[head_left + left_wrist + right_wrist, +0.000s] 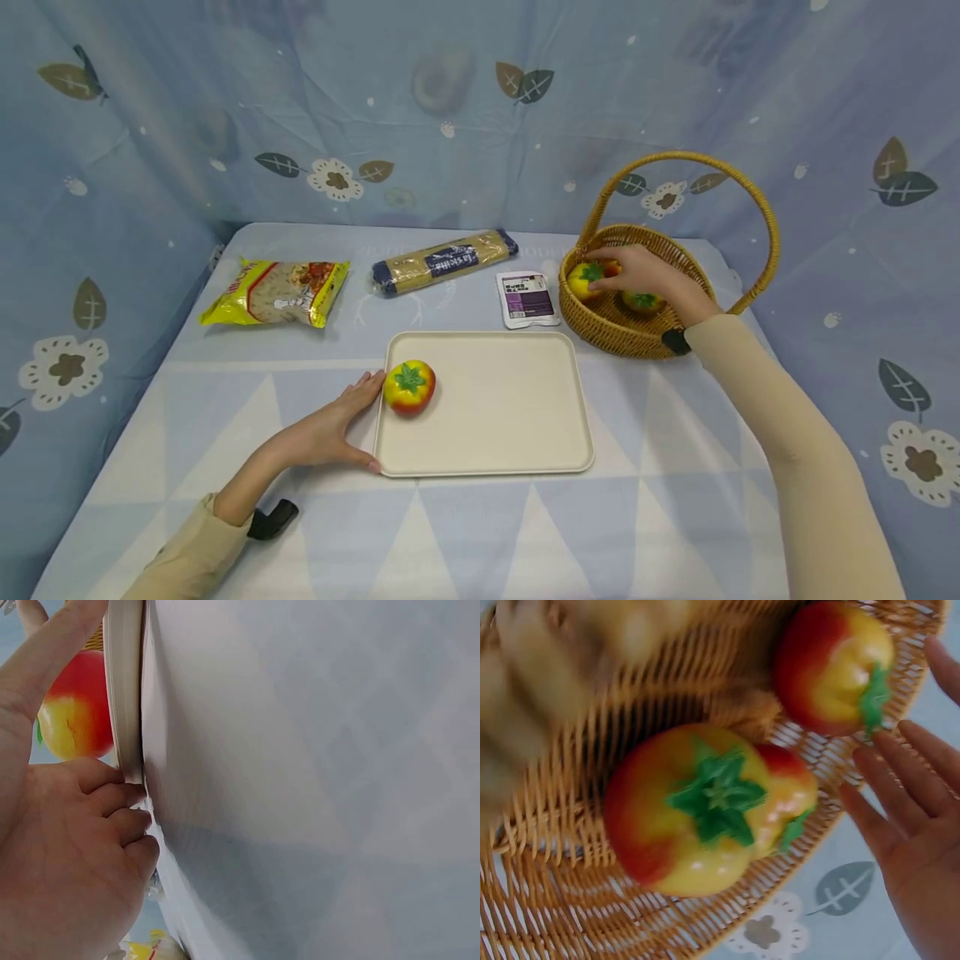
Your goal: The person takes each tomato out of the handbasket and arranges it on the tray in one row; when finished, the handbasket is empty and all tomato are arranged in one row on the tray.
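My left hand (pixel 330 433) rests at the left edge of a cream rectangular tray (pixel 510 404), its fingers and thumb spread along the rim. On the tray, close to those fingers, sits a yellow-and-red fruit (pixel 409 390) with a green leafy top. My right hand (pixel 637 271) reaches into a wicker basket (pixel 626 343). Its fingers extend beside a similar fruit (pixel 832 667), with no grip visible. Inside the basket, a larger-looking fruit (pixel 679 825) partly covers another fruit (pixel 787 787) in the right wrist view.
A yellow noodle packet (pixel 281 292) lies at the back left. A long pasta packet (pixel 446 260) is behind the tray, and a small white-and-purple pouch (pixel 527 298) lies left of the basket. The basket's tall arched handle (pixel 772 242) rises beyond the right forearm.
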`<control>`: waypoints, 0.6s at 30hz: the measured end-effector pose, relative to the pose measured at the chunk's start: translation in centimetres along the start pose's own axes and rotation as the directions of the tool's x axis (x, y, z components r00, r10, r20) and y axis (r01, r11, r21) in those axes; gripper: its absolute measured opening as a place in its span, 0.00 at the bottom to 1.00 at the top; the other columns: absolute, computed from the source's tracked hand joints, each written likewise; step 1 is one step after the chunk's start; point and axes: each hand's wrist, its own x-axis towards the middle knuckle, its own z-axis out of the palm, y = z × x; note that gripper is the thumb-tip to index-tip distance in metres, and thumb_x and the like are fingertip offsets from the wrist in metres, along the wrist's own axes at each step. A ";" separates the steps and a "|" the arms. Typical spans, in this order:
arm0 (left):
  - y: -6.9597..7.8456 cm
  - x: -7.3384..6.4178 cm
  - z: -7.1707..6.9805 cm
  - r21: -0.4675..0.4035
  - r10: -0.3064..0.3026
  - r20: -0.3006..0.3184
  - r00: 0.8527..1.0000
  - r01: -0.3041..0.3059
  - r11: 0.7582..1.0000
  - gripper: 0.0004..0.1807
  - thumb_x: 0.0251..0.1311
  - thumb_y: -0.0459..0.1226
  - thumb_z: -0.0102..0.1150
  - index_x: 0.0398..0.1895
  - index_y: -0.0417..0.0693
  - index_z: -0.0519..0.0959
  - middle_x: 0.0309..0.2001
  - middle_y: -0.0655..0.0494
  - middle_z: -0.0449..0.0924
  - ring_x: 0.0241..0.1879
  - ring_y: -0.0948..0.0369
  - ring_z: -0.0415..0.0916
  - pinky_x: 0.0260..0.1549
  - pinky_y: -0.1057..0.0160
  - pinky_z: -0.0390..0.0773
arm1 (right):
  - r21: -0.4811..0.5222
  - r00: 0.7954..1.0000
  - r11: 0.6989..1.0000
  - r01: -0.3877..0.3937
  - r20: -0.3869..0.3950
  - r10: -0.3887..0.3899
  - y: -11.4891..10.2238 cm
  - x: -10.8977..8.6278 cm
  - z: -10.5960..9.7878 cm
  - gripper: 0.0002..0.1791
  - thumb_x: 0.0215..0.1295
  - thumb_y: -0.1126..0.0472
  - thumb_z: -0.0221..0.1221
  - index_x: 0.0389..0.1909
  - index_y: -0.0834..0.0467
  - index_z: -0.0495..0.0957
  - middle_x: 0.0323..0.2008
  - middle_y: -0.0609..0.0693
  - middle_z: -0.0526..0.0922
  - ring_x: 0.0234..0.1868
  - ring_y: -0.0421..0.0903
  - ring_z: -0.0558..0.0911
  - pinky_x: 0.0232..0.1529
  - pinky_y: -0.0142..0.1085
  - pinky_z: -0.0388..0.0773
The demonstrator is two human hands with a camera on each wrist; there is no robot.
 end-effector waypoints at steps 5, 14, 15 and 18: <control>0.2 0.0 0.0 -0.001 0.003 -0.002 1.000 -0.003 1.000 0.71 0.35 0.55 0.78 0.76 0.38 0.42 0.76 0.41 0.38 0.74 0.43 0.33 0.68 0.39 0.41 | 0.012 0.998 0.999 -0.040 0.046 0.039 1.3 0.7 -0.1 0.34 0.63 0.51 0.64 0.66 0.62 0.68 0.53 0.64 0.78 0.51 0.60 0.76 0.54 0.55 0.71; 0.3 -0.1 0.0 -0.001 0.015 -0.011 1.000 -0.015 1.000 0.71 0.35 0.55 0.78 0.76 0.36 0.43 0.76 0.40 0.39 0.73 0.41 0.33 0.67 0.38 0.42 | -0.006 0.995 1.000 -0.023 0.101 0.023 2.0 1.3 0.3 0.36 0.62 0.52 0.65 0.66 0.65 0.66 0.48 0.63 0.79 0.48 0.58 0.77 0.52 0.54 0.73; 0.2 0.0 0.0 -0.001 0.015 -0.011 1.000 -0.015 1.000 0.71 0.35 0.55 0.78 0.76 0.36 0.43 0.76 0.40 0.39 0.74 0.42 0.34 0.67 0.38 0.42 | -0.020 0.995 1.000 -0.014 0.101 0.016 2.0 1.5 0.4 0.36 0.62 0.52 0.65 0.66 0.66 0.66 0.46 0.63 0.79 0.46 0.57 0.77 0.51 0.53 0.73; 0.2 0.0 0.1 -0.001 0.020 -0.012 1.000 -0.020 1.000 0.71 0.35 0.55 0.78 0.76 0.36 0.43 0.76 0.40 0.39 0.74 0.42 0.33 0.67 0.38 0.41 | -0.050 0.996 0.999 0.010 0.094 -0.005 2.0 1.7 0.6 0.36 0.61 0.52 0.66 0.65 0.68 0.67 0.43 0.61 0.79 0.43 0.55 0.76 0.48 0.51 0.74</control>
